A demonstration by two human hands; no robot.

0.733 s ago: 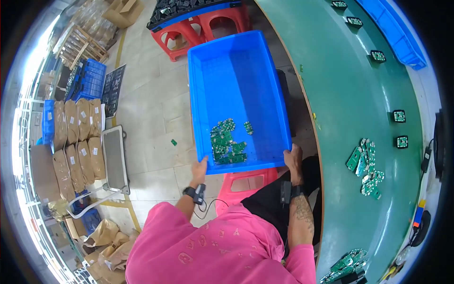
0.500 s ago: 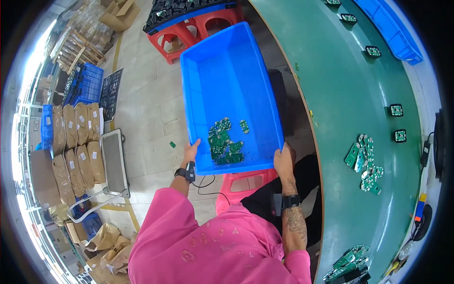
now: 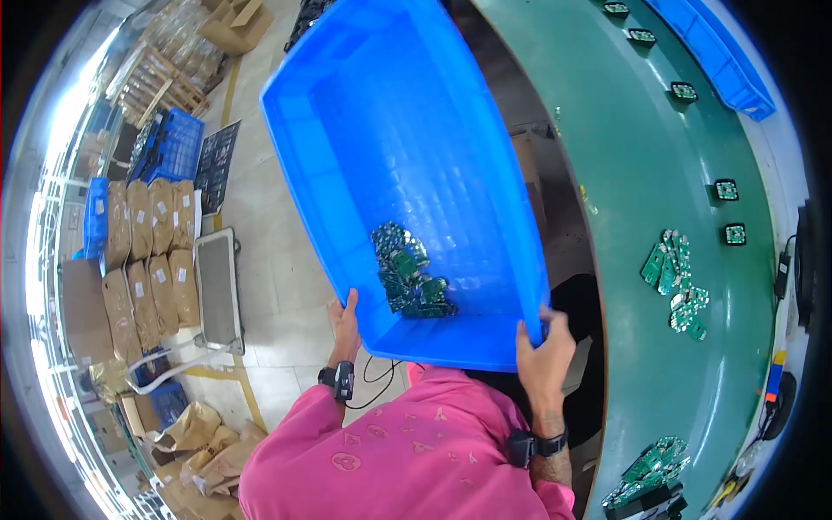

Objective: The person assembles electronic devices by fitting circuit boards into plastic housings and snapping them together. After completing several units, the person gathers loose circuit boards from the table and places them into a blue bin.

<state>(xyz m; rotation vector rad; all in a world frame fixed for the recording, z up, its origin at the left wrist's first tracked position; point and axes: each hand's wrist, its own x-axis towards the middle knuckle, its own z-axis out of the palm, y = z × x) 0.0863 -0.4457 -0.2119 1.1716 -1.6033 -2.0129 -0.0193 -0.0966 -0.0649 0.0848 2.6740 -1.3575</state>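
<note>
Between my hands is a big blue plastic bin [image 3: 468, 342], raised and tilted so that its far end stands higher. My left hand [image 3: 345, 325] grips its near left corner, thumb over the rim. At the near right corner my right hand [image 3: 546, 351] holds the rim, with the fingers partly hidden behind the wall. Several green circuit boards [image 3: 407, 273] lie heaped inside, at the near left part of the bin's floor.
Along my right runs a green-topped bench [image 3: 641, 373] with piles of circuit boards [image 3: 672, 269] and several black-cased boards [image 3: 726, 190]. A blue tray [image 3: 724, 61] lies at its far edge. To my left are a flat trolley [image 3: 219, 290] and stacked brown paper packages [image 3: 156, 225].
The bin has come up and closer to me, its far end lifting and swinging left. The boards inside have slid together, and the single one lying apart has joined the heap.
</note>
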